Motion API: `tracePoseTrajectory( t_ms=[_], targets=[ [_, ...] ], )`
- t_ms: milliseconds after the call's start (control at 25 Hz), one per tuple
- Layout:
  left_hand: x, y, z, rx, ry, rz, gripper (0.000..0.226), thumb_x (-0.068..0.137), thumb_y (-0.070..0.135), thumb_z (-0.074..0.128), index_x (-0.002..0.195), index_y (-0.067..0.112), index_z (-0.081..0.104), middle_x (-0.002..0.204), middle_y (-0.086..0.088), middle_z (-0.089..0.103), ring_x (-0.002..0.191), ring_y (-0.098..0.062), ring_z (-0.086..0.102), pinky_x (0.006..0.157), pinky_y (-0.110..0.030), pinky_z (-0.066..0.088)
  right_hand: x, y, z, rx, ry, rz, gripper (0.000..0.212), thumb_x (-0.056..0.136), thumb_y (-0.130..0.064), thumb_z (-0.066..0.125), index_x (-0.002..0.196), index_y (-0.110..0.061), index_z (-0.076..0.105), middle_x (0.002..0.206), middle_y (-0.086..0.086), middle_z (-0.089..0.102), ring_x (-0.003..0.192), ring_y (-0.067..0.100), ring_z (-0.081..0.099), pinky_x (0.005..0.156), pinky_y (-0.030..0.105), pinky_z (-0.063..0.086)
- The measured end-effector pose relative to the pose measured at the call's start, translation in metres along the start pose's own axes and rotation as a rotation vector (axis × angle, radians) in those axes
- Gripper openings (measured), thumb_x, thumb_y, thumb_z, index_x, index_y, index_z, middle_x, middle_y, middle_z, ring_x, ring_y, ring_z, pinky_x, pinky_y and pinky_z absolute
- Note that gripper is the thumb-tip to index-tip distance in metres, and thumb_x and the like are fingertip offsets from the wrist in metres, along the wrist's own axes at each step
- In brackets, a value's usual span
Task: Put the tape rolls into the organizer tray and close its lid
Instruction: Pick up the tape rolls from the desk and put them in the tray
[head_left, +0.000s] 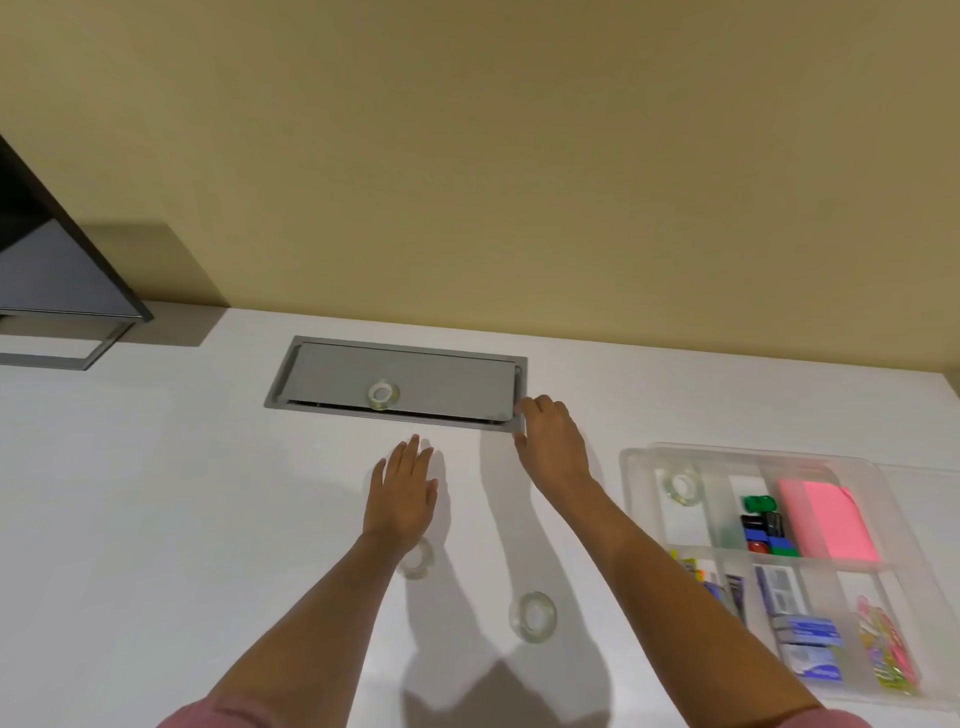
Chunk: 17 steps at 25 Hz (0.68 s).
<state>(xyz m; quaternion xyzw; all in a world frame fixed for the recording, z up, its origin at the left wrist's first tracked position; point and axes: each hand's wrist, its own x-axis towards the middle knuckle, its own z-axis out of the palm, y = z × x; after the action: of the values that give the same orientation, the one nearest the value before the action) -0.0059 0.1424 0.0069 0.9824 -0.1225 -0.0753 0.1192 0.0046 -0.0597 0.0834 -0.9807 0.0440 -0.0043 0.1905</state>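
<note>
A: Where are the tape rolls?

B: One clear roll (383, 394) lies on the grey hatch cover (400, 382) at upper centre of the frame. A second (417, 558) sits at centre, partly hidden under the left wrist. A third (533, 616) lies lower, between the forearms. A fourth (680, 487) is already in the upper-left compartment of the organizer tray (639, 519) at the right edge.

A: And the hands?

B: The left hand (402, 496) is flat, fingers spread apart, holding nothing. The right hand (553, 441) reaches toward the hatch's right corner; its fingers curl at the frame and clamp nothing that I can see.

A: How would you do this step well?

B: I'd judge the hatch roll the likely target. Pinch it across its rim, lift straight up so it doesn't slide into the dark gap along the cover's lower edge, then set it beside the stored one.

A: How do they look?

B: Small transparent rings, glossy, pale against the white table (156, 493). They are easy to miss. The tray's lid isn't clearly visible.
</note>
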Motion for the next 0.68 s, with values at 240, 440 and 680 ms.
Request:
tracePoseTrajectory(
  t_ms=[240,440,680],
  targets=[
    [0.023,-0.088,-0.021,0.016,-0.042,0.020,0.049,0.101,0.029,0.033,0.147,0.015,0.023,0.159,-0.006,0.013,0.147,-0.025,0.014,0.118,-0.042,0.015,0.050,-0.088,0.063,0.008,-0.099,-0.012,0.039,0.092,-0.015,0.056,0.129,-0.007,0.046,0.126,0.014,0.054,0.114,0.029,0.050,0.092,0.036,0.047],
    [0.039,-0.135,-0.020,-0.021,-0.043,0.043,0.055,0.098,0.039,0.017,0.148,0.016,0.023,0.159,-0.005,0.016,0.146,-0.024,0.017,0.117,-0.042,0.017,0.091,-0.134,0.099,-0.007,-0.185,0.032,0.049,0.090,-0.023,0.059,0.132,-0.008,0.040,0.132,0.015,0.048,0.119,0.029,0.048,0.098,0.036,0.044],
    [0.039,-0.158,-0.004,-0.020,-0.042,0.063,0.061,0.095,0.046,0.012,0.149,0.018,0.017,0.159,-0.003,0.014,0.147,-0.021,0.012,0.120,-0.036,0.002,0.117,-0.162,0.128,-0.093,-0.219,0.015,0.053,0.089,-0.030,0.060,0.134,-0.010,0.039,0.133,0.014,0.047,0.120,0.029,0.046,0.102,0.035,0.044]
  ],
)
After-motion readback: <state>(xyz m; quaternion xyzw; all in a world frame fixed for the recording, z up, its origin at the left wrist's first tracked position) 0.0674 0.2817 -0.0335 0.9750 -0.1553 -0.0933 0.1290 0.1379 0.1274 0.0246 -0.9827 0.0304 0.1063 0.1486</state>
